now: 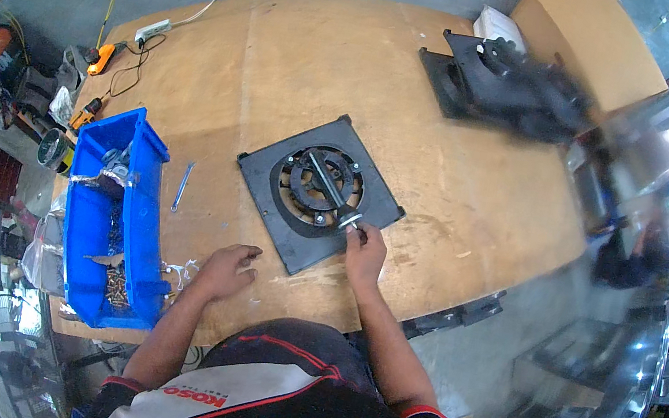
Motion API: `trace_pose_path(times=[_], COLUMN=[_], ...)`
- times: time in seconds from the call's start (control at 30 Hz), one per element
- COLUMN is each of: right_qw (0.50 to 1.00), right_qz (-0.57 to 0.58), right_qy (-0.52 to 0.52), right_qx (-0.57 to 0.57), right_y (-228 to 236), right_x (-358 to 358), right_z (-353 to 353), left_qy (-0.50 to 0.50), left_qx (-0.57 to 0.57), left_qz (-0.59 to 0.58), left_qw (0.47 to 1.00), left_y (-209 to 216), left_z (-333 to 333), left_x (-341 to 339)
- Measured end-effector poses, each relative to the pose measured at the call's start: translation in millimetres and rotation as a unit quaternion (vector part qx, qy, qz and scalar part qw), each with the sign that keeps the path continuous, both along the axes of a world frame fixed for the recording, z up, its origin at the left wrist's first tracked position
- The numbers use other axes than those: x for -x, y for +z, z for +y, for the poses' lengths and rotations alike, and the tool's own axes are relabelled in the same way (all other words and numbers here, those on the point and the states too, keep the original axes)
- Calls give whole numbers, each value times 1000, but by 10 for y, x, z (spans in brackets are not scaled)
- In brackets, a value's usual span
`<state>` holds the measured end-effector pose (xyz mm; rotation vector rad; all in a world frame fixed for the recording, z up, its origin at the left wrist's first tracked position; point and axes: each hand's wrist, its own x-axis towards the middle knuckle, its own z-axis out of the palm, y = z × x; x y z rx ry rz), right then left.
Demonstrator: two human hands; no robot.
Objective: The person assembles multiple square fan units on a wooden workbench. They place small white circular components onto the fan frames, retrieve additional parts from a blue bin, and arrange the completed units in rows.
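A square black plate (264, 199) with a round slotted ring (302, 175) at its centre lies flat on the wooden table. Several silver bolt heads or nuts show around the ring. My right hand (365, 259) is at the plate's near right edge, fingers closed on the silver end of a black rod (324, 178). The rod lies slantwise over the ring, and I cannot tell whether it touches it. To the left of the plate, my left hand (227, 272) is low over the tabletop, fingers apart, with nothing in it.
A blue bin (156, 254) holding small screws and metal parts stands at the left, with a thin blue tool (182, 187) beside it. Orange power tools (86, 114) and a power strip (153, 30) sit at the far left. Black plates (446, 85) and a cardboard box (597, 40) are far right.
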<state>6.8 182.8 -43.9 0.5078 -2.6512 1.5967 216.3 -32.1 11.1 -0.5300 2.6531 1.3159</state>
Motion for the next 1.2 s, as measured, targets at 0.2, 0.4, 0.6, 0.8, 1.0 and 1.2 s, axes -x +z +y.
trace_pose_path(times=[0.2,0.4,0.6,0.8,1.0,1.2], right_qw=[844,620,873,977,998,909], right_qz=[-435,-581,-365,118,-45,-333], right_qy=[-26,65,35,68,24,-27], right_qx=[311,523,321,-165,34,251], right_y=[12,268,441,200,109,140], right_x=[-132,-108,182,-7,0,53], right_z=[-133,89,375,168,51,-36], left_qy=[-10,-19,14,45,56,67], left_qx=[13,19,21,-26,25,12], left_qz=[19,-13,-4,1,-54,-34], left_qw=[1000,1000,1000,999,997,997], left_y=[-60,1,-169,-262,-23,-141], left_z=[-53,-23,-15,54,13,-80], left_x=[-47,-61,-190,-292,-304,-329])
